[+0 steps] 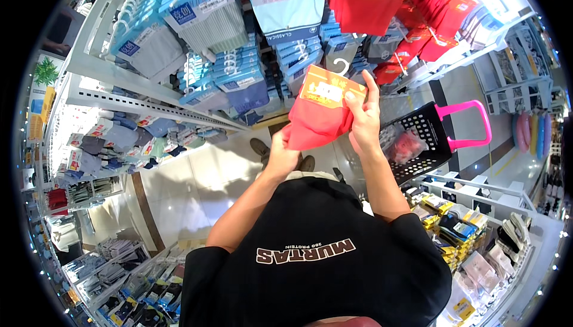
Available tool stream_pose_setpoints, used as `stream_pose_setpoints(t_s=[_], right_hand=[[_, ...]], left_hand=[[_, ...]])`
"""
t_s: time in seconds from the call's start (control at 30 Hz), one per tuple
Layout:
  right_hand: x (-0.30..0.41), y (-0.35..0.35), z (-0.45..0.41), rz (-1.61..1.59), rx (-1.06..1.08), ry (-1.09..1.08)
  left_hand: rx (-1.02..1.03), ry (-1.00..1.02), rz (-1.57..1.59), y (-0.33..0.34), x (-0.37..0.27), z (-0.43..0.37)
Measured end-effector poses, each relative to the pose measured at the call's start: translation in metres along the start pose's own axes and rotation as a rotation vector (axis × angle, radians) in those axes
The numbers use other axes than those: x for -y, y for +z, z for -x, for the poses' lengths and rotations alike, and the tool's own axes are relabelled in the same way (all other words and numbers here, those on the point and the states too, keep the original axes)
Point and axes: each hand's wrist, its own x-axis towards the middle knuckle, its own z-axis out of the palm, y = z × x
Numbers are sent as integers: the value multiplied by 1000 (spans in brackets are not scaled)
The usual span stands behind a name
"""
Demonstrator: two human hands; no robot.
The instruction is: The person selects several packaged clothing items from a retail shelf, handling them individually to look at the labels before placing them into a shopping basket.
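Observation:
A red folded garment (pixel 318 123) on a red header card with a white hook is held up in front of my body. My left hand (pixel 285 151) pinches its lower left corner. With my right hand (pixel 365 116) I grip the card's right edge, thumb on the front and fingers behind. A white sticker (pixel 329 91) lies on the card, which bears printed writing. Just beyond hang more red packs (pixel 367 4) and packs with light blue cards (pixel 286 0) on rack hooks. What the garment is exactly cannot be told from its fold.
A black perforated shopping basket (pixel 441 141) with a pink handle (pixel 488 125) stands to my right, a clear-bagged reddish item (pixel 406 145) inside. A white rack upright (pixel 156 109) rises at left. Low displays of packed goods (pixel 456 226) stand behind me at right. Tiled floor (pixel 188 188) shows around my shoes.

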Motion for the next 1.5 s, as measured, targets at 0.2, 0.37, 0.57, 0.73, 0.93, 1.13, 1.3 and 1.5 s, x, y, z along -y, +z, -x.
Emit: stream_pose_setpoints(t_s=[0.2, 0.37, 0.57, 0.73, 0.93, 1.13, 1.3, 1.5], right_hand=[[-36, -30, 45, 403, 91, 59], [-52, -15, 71, 451, 311, 83], [-45, -2, 64, 777, 353, -93], [-49, -6, 60, 750, 331, -58], [-53, -10, 53, 650, 220, -59], [-53, -11, 60, 644, 309, -5], [-45, -5, 70, 722, 439, 6], [-37, 1, 77, 866, 604, -6]], left_hand=[[-266, 82, 132, 3, 0, 6], [-284, 116, -63, 4, 7, 11], [-156, -11, -154, -12, 2, 24], [-82, -40, -277, -23, 6, 32], [-174, -127, 107, -25, 6, 38], [-96, -203, 314, -28, 5, 42], [-105, -184, 195, -42, 22, 40], [-178, -39, 148, -26, 6, 32]])
